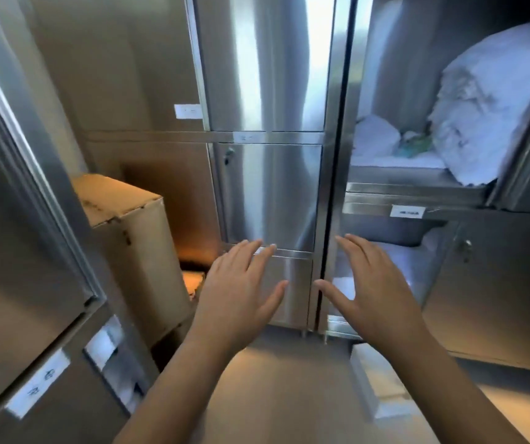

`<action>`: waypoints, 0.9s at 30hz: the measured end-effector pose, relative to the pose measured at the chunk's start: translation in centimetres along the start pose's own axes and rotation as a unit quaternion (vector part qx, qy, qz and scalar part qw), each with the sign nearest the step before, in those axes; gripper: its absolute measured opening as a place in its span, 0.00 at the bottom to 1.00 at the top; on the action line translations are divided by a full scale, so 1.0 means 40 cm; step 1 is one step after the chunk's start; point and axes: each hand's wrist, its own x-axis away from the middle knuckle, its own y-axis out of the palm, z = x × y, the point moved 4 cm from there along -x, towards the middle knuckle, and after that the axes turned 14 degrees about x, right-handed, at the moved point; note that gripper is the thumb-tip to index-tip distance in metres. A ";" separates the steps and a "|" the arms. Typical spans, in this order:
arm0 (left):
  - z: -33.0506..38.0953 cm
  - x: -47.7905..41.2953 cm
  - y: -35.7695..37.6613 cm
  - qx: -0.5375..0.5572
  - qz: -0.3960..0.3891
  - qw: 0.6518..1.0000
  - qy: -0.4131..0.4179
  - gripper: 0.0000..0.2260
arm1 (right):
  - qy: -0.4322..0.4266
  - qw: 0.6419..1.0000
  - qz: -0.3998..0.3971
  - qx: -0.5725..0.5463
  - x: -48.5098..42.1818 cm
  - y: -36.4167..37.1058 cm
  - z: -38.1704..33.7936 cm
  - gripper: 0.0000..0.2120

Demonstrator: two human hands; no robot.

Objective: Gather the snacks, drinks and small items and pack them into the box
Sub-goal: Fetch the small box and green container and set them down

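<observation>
The left hand (238,296) and the right hand (375,293) are bare, with slim fingers (262,259) and short nails, pale at the tips. The left forearm (180,389) and right forearm (439,389) are bare too, as far as the lower edge shows them. Blur hides any finer marks.

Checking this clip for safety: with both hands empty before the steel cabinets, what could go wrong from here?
The big white bundle sits right at the front edge of its shelf and might slide out if brushed. The white box on the floor lies close by, so stepping forward could mean a trip.
</observation>
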 end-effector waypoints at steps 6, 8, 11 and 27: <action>0.004 -0.345 0.174 0.051 -0.025 0.996 0.074 0.25 | 0.065 0.997 0.015 0.050 -0.229 0.042 0.207 0.40; 0.015 -0.440 0.242 0.058 -0.036 0.993 0.095 0.25 | 0.086 0.994 0.018 0.061 -0.283 0.067 0.272 0.39; 0.054 -0.559 0.334 0.076 -0.057 0.988 0.120 0.25 | 0.116 0.991 0.019 0.070 -0.339 0.098 0.372 0.39; 0.317 -1.071 0.719 0.088 -0.044 0.986 0.137 0.26 | 0.119 0.990 0.007 0.080 -0.649 0.188 0.973 0.36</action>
